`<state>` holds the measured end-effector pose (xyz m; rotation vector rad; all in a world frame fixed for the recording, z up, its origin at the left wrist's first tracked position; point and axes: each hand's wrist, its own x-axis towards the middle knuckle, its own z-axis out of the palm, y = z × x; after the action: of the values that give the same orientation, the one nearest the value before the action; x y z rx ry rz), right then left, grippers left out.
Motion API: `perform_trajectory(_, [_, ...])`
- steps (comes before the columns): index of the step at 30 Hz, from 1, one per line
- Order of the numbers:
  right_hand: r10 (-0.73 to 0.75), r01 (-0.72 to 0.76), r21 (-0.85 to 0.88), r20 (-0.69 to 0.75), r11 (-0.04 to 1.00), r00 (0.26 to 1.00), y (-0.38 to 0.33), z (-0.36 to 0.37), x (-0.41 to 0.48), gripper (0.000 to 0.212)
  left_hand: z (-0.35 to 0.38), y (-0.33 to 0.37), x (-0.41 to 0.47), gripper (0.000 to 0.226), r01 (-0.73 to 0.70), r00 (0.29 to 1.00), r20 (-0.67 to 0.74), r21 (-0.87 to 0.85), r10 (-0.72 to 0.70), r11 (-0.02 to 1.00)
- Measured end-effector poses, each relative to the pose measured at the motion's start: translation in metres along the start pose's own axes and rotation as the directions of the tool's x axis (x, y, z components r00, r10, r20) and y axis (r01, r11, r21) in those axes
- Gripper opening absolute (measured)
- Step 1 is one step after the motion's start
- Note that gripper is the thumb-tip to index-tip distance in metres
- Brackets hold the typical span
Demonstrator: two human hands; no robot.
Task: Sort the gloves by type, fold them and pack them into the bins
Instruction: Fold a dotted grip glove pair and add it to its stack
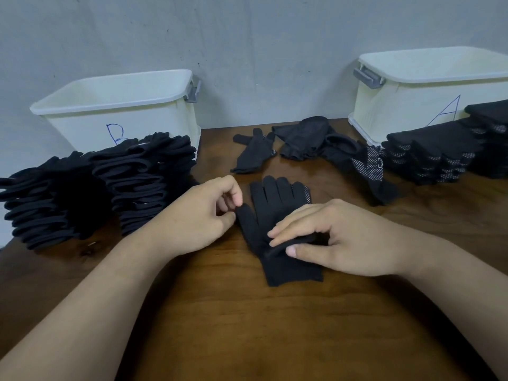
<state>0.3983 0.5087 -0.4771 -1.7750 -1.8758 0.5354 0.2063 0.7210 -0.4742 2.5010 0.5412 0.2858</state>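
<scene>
Judged limp and light, the glove was pinched by fingers at its thumb (left hand) and mid-palm (right hand).

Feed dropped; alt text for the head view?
A black glove lies on a wooden table: left hand pinches its thumb, right hand pinches a fold at its palm. A plain stack sits before bin B, a dotted stack before bin A.

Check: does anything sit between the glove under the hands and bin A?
Yes: loose gloves and the stacked dotted gloves lie between the glove and bin A, the stack right before its front wall. Its top is open.
</scene>
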Motion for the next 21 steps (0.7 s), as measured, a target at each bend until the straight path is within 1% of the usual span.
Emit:
perform_trajectory(2, [0.007, -0.007, -0.014, 0.026, 1.000, 1.000, -0.001, -0.001, -0.001, 0.035, -0.002, 0.004, -0.001, 0.032, -0.058, 0.996, -0.065, -0.004, 0.058, 0.998])
perform_trajectory(4, [0.022, -0.021, -0.019, 0.069, 1.000, 0.997, 0.000, -0.003, -0.003, 0.043, 0.000, 0.013, -0.003, 0.031, -0.148, 0.985, -0.087, -0.012, 0.147, 0.989])
perform_trajectory(5, [0.034, -0.033, -0.007, 0.094, 0.999, 0.995, 0.001, -0.004, -0.004, 0.046, 0.002, 0.018, -0.005, 0.029, -0.192, 0.979, -0.068, -0.016, 0.191, 0.981])
perform_trajectory(7, [0.041, -0.045, 0.028, 0.125, 0.999, 0.991, 0.001, -0.007, -0.004, 0.053, 0.009, 0.025, -0.008, 0.026, -0.251, 0.968, 0.015, -0.004, 0.251, 0.968])
perform_trajectory(8, [0.021, -0.024, 0.026, 0.110, 0.999, 0.994, 0.002, -0.009, -0.004, 0.055, 0.012, 0.027, -0.008, 0.025, -0.263, 0.963, 0.062, 0.005, 0.263, 0.965])
perform_trajectory(10, [-0.026, 0.027, -0.031, 0.047, 0.999, 0.999, 0.005, -0.015, -0.004, 0.055, 0.017, 0.025, -0.008, 0.023, -0.264, 0.956, 0.134, 0.020, 0.259, 0.964])
perform_trajectory(13, [-0.057, 0.046, -0.174, -0.059, 0.984, 0.997, 0.012, -0.027, -0.006, 0.044, 0.019, 0.021, -0.007, 0.022, -0.266, 0.954, 0.157, 0.045, 0.256, 0.963])
perform_trajectory(15, [-0.068, 0.049, -0.244, -0.072, 0.969, 0.995, 0.019, -0.029, -0.007, 0.033, 0.019, 0.022, -0.007, 0.020, -0.263, 0.954, 0.163, 0.044, 0.253, 0.964])
perform_trajectory(18, [-0.115, 0.093, -0.254, -0.072, 0.963, 0.991, 0.025, -0.025, -0.006, 0.017, 0.019, 0.023, -0.007, 0.018, -0.248, 0.957, 0.165, 0.029, 0.240, 0.968])
perform_trajectory(21, [-0.153, 0.117, -0.271, -0.114, 0.955, 0.982, 0.023, -0.027, -0.006, 0.009, 0.018, 0.023, -0.007, 0.017, -0.230, 0.960, 0.165, 0.009, 0.226, 0.973])
